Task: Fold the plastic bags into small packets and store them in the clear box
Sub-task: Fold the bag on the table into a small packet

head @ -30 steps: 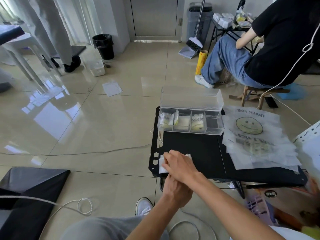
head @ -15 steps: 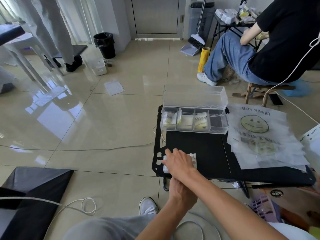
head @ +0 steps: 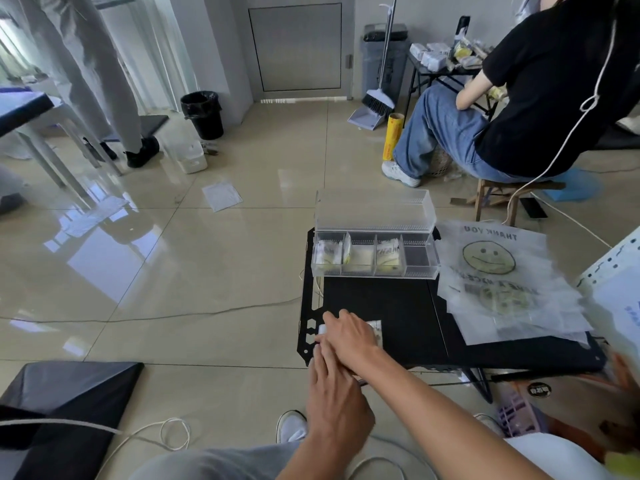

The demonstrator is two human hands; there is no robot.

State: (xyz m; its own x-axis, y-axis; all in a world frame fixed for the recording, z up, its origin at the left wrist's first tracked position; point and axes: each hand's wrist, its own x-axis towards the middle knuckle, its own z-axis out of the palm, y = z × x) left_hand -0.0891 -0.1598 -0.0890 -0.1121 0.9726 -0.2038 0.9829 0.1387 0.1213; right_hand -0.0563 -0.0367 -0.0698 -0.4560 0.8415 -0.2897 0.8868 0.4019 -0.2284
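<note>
The plastic bag [head: 377, 330], folded into a small white crinkled packet, lies at the near left corner of the matte black table [head: 398, 303]. The right hand [head: 349, 336] covers most of it, pressing flat with straight fingers. The left hand [head: 334, 389] lies just nearer, its straight fingers touching the packet at the table's rim. Beyond the hands, across bare tabletop, stands the rigid clear box [head: 374, 273] with its lid up and packets in three compartments. Right of the hands lies a stack of flat translucent bags [head: 502, 271].
</note>
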